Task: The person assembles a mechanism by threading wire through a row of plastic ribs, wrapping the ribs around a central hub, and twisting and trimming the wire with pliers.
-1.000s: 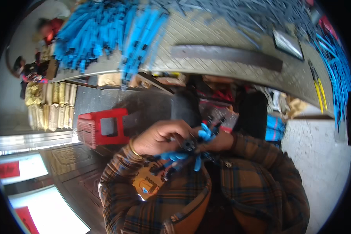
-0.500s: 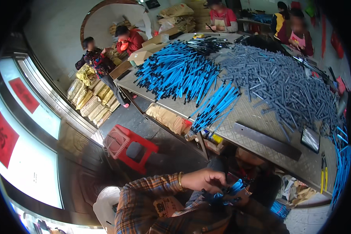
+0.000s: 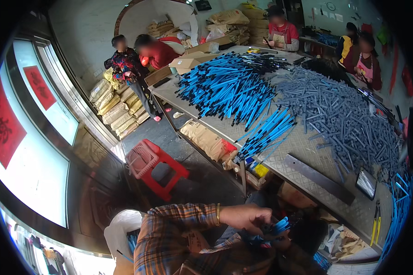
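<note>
Low in front of my body, my left hand [image 3: 248, 217] has its fingers curled down beside a small bundle of thin blue rods [image 3: 281, 225] with black ends. Whatever those fingers pinch is hidden. My right hand [image 3: 283, 241], in shadow, is wrapped round the bundle from below, and its fingers show only in part. On the metal table ahead, a large heap of blue rods with black ends [image 3: 227, 87] lies beside a smaller blue pile [image 3: 270, 133]. A wide heap of grey plastic tubes [image 3: 344, 114] covers the right side.
A metal bar [image 3: 319, 178], a phone-like device [image 3: 366, 183] and yellow-handled pliers [image 3: 376, 223] lie near the table's edge [image 3: 303, 185]. A red stool [image 3: 158, 167] stands left, with stacked sacks [image 3: 117, 110] beyond. Several people work round the table. A white container [image 3: 119, 229] is beside me.
My view has shifted, so the table and room appear farther right and lower. My left hand stays curled at the bundle. The person at far left has changed posture slightly.
</note>
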{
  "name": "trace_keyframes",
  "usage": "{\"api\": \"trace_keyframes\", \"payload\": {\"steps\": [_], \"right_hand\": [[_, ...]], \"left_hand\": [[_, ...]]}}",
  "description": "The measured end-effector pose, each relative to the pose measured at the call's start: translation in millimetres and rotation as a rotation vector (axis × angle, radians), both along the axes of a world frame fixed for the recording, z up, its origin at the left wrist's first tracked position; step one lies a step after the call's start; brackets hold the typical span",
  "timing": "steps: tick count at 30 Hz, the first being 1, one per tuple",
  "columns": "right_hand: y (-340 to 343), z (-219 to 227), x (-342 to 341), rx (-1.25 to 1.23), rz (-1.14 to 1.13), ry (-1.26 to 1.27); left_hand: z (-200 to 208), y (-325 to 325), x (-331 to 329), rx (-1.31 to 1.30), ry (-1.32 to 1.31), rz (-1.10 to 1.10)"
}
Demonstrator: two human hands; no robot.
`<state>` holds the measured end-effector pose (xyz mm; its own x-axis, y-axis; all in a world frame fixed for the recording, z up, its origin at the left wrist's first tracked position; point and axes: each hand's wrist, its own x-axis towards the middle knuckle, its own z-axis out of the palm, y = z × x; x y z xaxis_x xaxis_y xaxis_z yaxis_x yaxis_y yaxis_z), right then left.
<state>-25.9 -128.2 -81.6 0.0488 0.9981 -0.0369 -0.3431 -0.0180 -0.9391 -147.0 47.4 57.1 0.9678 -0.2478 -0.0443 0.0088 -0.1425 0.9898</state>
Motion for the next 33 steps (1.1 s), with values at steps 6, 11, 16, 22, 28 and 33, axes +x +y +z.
{"api": "trace_keyframes", "payload": {"steps": [6, 11, 16, 22, 28, 33], "right_hand": [[0.8, -9.2, 4.7, -0.030, -0.029, -0.255], [1.2, 20.1, 0.4, 0.001, -0.058, -0.344], [8.1, 7.9, -2.6, -0.041, -0.014, -0.020], [6.4, 15.7, 1.9, -0.122, 0.062, 0.004], [-3.8, 20.5, 1.3, 0.090, -0.017, -0.064], [1.3, -9.2, 8.7, -0.041, 0.020, -0.473]], "left_hand": [[-5.2, -2.3, -2.2, 0.218, -0.207, 0.073], [-13.8, 0.3, 0.4, 0.287, -0.416, 0.132], [-16.4, -1.8, -3.0, 0.383, -0.454, 0.145], [-28.3, -9.9, -6.3, 0.260, -0.429, 0.264], [-25.7, -13.7, -7.6, 0.190, -0.343, 0.305], [-26.0, -14.8, -7.4, 0.141, -0.315, 0.340]]}}
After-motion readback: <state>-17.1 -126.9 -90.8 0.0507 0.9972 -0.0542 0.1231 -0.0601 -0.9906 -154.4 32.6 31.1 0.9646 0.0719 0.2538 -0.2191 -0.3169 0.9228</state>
